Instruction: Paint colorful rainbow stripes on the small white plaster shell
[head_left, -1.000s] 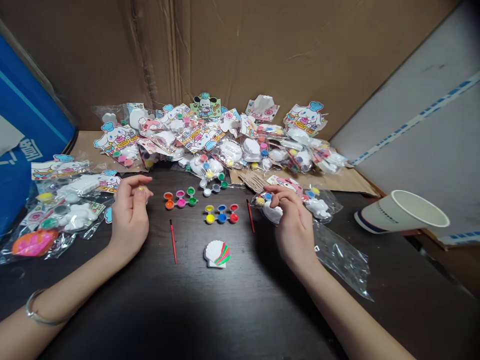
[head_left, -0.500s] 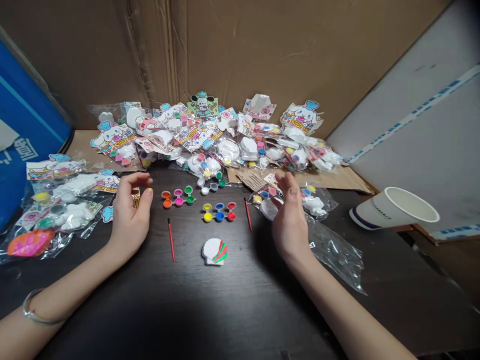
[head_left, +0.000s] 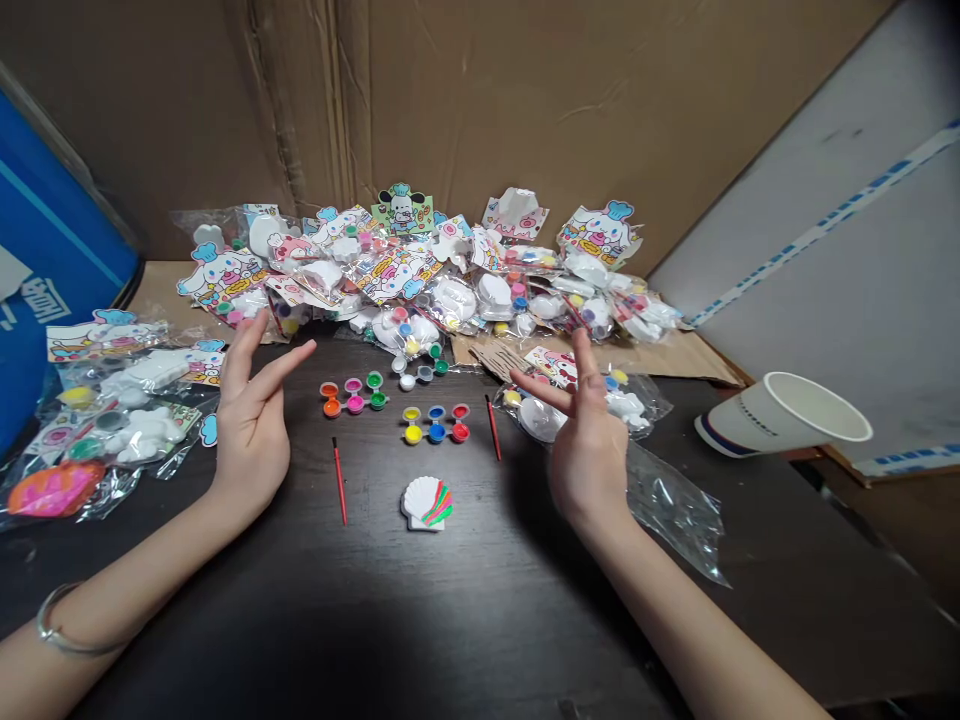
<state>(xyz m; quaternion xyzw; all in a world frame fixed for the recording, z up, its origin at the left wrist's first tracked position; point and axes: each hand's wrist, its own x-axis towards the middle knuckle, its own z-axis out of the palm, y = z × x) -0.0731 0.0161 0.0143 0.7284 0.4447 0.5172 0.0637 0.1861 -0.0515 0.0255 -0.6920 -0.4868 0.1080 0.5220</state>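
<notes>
My left hand [head_left: 251, 425] hovers over the left of the table, fingers stretched and apart, holding nothing. Opposite it, my right hand [head_left: 589, 440] is raised with two fingers pointing out, also with nothing in it. Between them lies a white plaster shell [head_left: 426, 503], its right side striped green, red, orange and pink. One red paintbrush [head_left: 340, 482] lies nearer my left hand; another paintbrush [head_left: 493, 428] lies nearer my right. Opened paint pots stand beyond the shell: a strip with orange, pink and green [head_left: 354, 398] and a strip with yellow, blue and red [head_left: 436, 426].
Bagged craft kits [head_left: 450, 290] are heaped along the cardboard wall [head_left: 480, 100]. More bags [head_left: 142, 400] lie at left, one beside an orange-and-pink painted piece [head_left: 56, 490]. A paper cup [head_left: 787, 415] tilts at right, near an empty clear bag [head_left: 679, 510].
Both hands have changed pose: the fingers are straighter and more spread. The shell, brushes and paint pots stay in place on the table.
</notes>
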